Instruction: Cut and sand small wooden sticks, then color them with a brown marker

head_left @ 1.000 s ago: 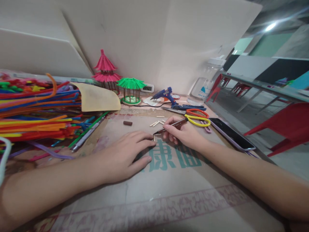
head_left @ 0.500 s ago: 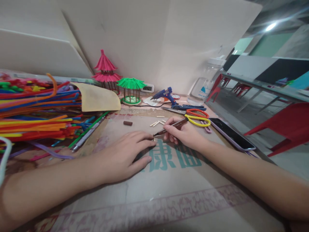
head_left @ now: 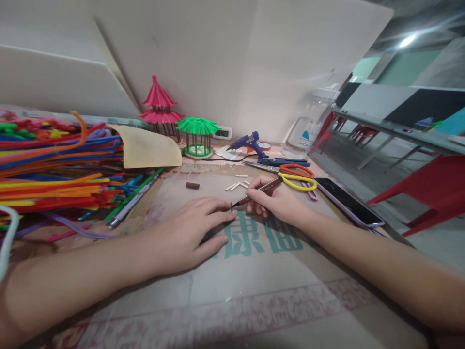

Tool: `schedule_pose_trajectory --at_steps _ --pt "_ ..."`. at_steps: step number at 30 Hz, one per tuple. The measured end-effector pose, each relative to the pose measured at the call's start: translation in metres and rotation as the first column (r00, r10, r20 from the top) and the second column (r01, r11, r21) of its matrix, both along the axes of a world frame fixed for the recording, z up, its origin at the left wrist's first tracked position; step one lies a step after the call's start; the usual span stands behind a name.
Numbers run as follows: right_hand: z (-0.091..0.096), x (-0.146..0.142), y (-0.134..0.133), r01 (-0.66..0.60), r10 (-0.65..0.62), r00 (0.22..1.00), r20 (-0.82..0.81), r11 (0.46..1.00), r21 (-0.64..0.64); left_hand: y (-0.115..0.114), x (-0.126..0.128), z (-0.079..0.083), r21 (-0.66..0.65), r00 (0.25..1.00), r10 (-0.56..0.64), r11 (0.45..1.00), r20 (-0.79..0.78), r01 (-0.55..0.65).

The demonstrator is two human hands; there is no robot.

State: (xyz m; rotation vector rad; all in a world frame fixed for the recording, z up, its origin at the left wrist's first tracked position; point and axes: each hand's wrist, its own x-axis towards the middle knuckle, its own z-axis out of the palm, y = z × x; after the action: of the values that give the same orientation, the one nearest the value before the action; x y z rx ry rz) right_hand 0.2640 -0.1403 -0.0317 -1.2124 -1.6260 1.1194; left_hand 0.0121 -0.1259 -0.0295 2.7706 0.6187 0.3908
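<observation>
My right hand (head_left: 267, 195) grips a brown marker pen (head_left: 269, 186), its tip slanting down to the left. That tip touches a tiny stick (head_left: 231, 207), partly brown, at the fingertips of my left hand (head_left: 203, 223). My left hand lies palm down with fingers stretched out and thumb apart, its fingertips against the stick. Just beyond the pen lie several short pale sticks (head_left: 238, 185). A brown pen cap (head_left: 192, 185) rests on the covered tabletop (head_left: 218, 295), beyond my left hand.
Bundled pipe cleaners (head_left: 54, 169) fill the left side. At the back stand a pink pagoda model (head_left: 160, 104), a green-roofed pavilion model (head_left: 198, 127) and a blue glue gun (head_left: 247, 141). Scissors (head_left: 296, 177), a phone (head_left: 348, 203) and a clear bottle (head_left: 307, 123) are on the right.
The tiny stick at my left fingertips shows more brown than before. The marker pen has shifted slightly at its tip; my left hand stays almost still.
</observation>
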Motion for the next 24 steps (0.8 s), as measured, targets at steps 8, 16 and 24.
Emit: schedule_pose_trajectory --at_steps 8,16,24 --pt "0.0013 0.0003 -0.0003 -0.02 0.02 1.0 0.02 1.0 -0.009 0.0 -0.0004 -0.0015 0.003 1.0 0.007 1.0 0.004 -0.007" --pt "0.0004 0.001 -0.0005 -0.033 0.033 0.999 0.014 0.999 0.002 -0.0003 -0.0006 -0.0006 0.012 1.0 0.004 1.0 -0.007 -0.004" --pt "-0.002 0.0001 0.001 0.004 -0.004 1.0 0.013 1.0 0.01 -0.0001 0.0002 -0.0008 0.013 1.0 0.001 1.0 0.026 -0.001"
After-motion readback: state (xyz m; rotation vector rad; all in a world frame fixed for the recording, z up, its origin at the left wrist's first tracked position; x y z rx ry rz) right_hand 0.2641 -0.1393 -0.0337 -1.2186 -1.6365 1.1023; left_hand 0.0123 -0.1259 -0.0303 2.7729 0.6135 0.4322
